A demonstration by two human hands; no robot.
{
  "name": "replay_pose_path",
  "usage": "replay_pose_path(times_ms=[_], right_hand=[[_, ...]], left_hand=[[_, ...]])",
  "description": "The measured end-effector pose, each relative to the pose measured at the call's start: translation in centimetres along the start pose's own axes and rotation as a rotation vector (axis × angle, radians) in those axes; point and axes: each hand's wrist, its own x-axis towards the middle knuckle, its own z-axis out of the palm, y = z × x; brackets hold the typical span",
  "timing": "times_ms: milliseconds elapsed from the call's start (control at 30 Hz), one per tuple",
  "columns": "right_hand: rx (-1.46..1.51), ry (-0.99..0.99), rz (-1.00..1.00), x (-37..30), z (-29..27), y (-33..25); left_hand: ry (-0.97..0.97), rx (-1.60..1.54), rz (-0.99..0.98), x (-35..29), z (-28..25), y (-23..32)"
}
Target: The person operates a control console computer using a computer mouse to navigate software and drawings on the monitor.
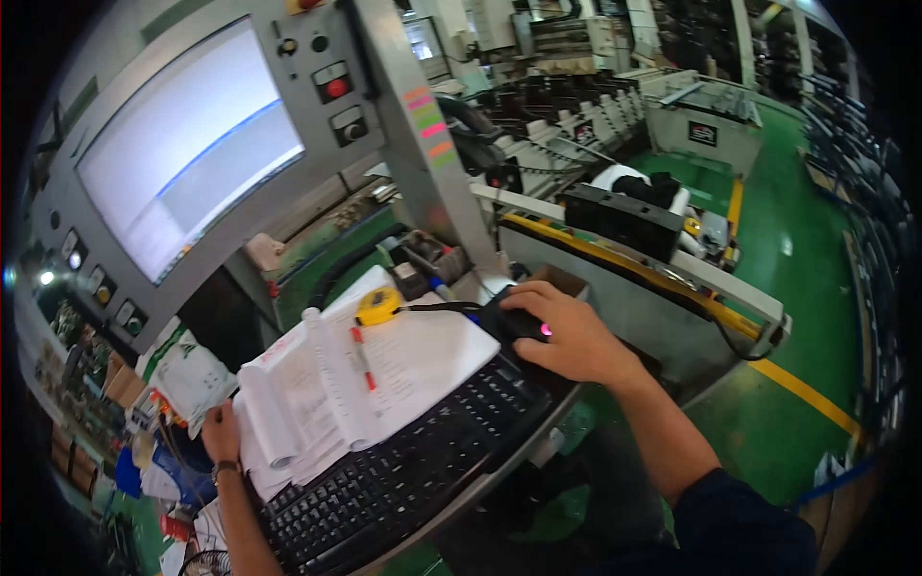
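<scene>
Mouse (pixel 519 323) sits at the right end of the shelf (pixel 490 472) with little room around it: the keyboard (pixel 384 490) and papers (pixel 451 350) border it on the left, and a small cardboard box (pixel 567 280) stands just beyond the right hand (pixel 576 334). The keyboard lies along the near edge, leaving only a thin rim in front of the keys. Past the right side runs a metal frame with a yellow rail (pixel 576 240), and green floor (pixel 807 259) spreads farther right.

Fingers of the right hand bend over the mouse, clasping it lightly, the thumb on its near side. The left hand (pixel 221 434) is at the papers' left edge, beside a white bag (pixel 190 370); I cannot tell whether its fingers are together or apart.

The mouse is black and rounded, with 1 pink light glowing near the thumb. A red pen (pixel 362 358) and a yellow tape measure (pixel 378 305) lie on the papers, 2 of which curl into rolls.

Print on the papers is too small to read, and the screen (pixel 206 134) is blurred. Coloured sticky notes (pixel 425 117) mark the post (pixel 447 197).
</scene>
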Motion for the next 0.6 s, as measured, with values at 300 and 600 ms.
replay_pose_path(times_ms=[300, 600], right_hand=[[-0.020, -0.049, 0.038, 0.05, -0.34, -0.06], [0.014, -0.005, 0.020, 0.14, 0.07, -0.05]], left_hand=[[-0.021, -0.026, -0.053, 0.30, 0.21, -0.74], [-0.010, -0.013, -0.033, 0.39, 0.16, -0.78]])
